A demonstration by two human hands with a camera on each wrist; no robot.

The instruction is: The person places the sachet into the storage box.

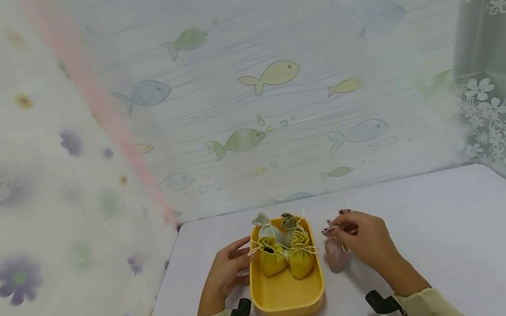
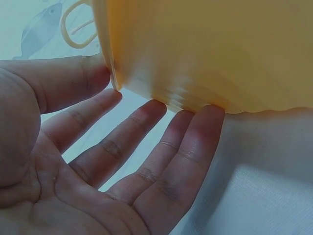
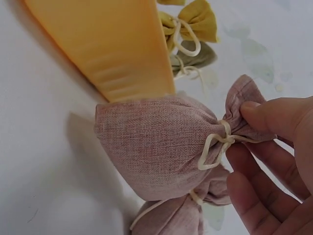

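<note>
My right hand (image 1: 371, 239) pinches the gathered top of a pink drawstring pouch (image 3: 156, 142), just right of a yellow plastic tray (image 1: 290, 305). A cream cord is tied round the pouch's neck. Beneath it in the right wrist view shows a second pink pouch (image 3: 171, 221), partly hidden. Fingertips of my left hand (image 1: 225, 276) touch the tray's left wall, fairly straight, with the thumb at its edge. Inside the tray sit two yellow pouches (image 1: 273, 259) in front, with a pale grey pouch (image 1: 265, 228) and an olive green pouch (image 1: 290, 223) behind.
A white cloth covers the table (image 1: 450, 236). Behind it hangs a curtain (image 1: 286, 118) printed with fish, and a flowered sheet (image 1: 40, 218) hangs at the left. Black wrist mounts (image 1: 382, 303) sit at both sleeves.
</note>
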